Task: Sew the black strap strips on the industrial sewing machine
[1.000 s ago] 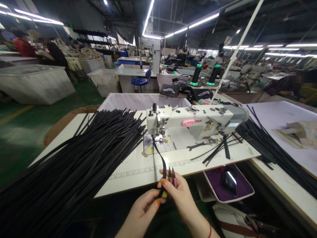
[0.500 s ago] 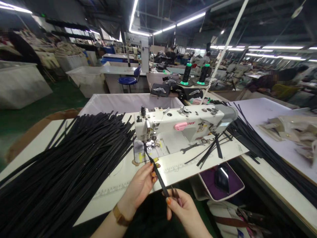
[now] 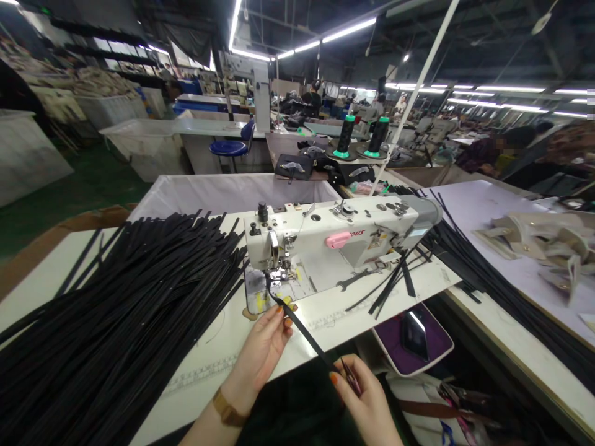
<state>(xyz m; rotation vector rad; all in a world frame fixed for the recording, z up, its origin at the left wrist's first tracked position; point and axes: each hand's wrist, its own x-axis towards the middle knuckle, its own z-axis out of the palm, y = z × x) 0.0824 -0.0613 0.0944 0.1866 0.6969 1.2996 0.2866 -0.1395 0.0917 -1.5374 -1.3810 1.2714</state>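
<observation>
A black strap runs from under the presser foot of the white sewing machine down toward me. My left hand pinches it close to the needle area, just in front of the machine's bed. Farther back along the strap, my right hand grips it between thumb and fingers. Small thread snips also lie in my right hand, their pointed tips sticking up past the fingers. The strap's near end is hidden at the right hand.
A large heap of black straps covers the table's left side. A wrench and several loose straps lie right of the needle. Below the table edge sits a purple-lined tray holding a phone. Two thread cones stand behind.
My right hand has moved right and slightly down along the strap, so a longer stretch shows between my hands. The left hand keeps its pinch. The whole view has shifted slightly.
</observation>
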